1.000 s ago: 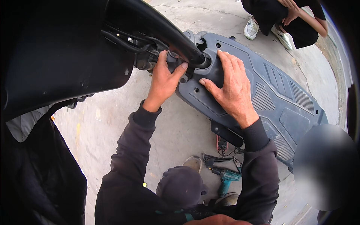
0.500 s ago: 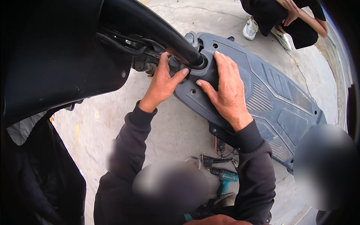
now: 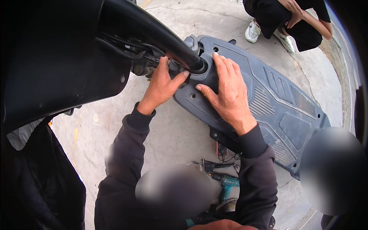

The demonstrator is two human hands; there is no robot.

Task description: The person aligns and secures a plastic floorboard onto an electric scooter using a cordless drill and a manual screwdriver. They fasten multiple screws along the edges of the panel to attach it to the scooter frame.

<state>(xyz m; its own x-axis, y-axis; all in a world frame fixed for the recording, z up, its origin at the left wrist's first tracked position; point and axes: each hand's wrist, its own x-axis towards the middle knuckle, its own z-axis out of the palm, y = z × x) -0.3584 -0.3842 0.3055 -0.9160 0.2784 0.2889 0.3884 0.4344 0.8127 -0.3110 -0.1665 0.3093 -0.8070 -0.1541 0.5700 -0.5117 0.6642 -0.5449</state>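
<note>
A grey plastic scooter footboard panel (image 3: 245, 86) runs from the middle of the view toward the right, with ribbed patches and several screw holes. Its collar surrounds the lower end of a thick black tube (image 3: 153, 34). My left hand (image 3: 163, 85) grips the panel's front edge beside the tube, thumb on top; its other fingertips are partly hidden. Flat on the panel, just right of the collar, rests my right hand (image 3: 232, 94), fingers extended and thumb spread. Cables and metal fittings (image 3: 142, 66) show beside my left fingers.
A large black body panel (image 3: 57, 57) fills the upper left. On the concrete below lie a teal cordless drill (image 3: 228, 184), a black tool (image 3: 216, 165) and a red device with wires (image 3: 221, 149). Another person (image 3: 287, 23) crouches at the far right. Blurred patches hide parts below.
The whole view has shifted slightly, so the panel and tube appear a little further left. Both hands stay at nearly the same places on the panel.
</note>
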